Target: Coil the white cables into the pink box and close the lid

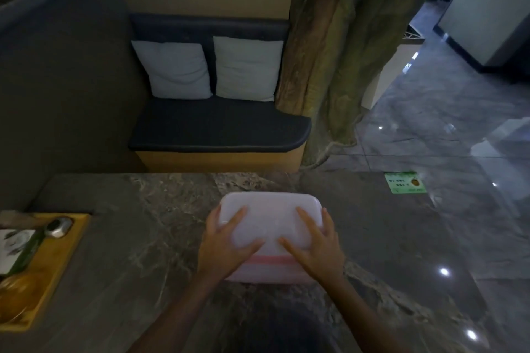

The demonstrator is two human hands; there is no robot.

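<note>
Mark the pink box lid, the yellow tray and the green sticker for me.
pink box lid (269, 209): head view, bare top surface between the two hands.
yellow tray (61, 255): head view, bare right part of its floor.
green sticker (405, 182): head view, middle of its face.

A dark marbled stone desk (149, 238) carries the pink box (269, 226), lid on, near its middle. At the desk's left edge lies a yellow wooden tray (61, 264). A green sticker (405, 182) lies flat near the far right corner, well apart from the box.
</note>
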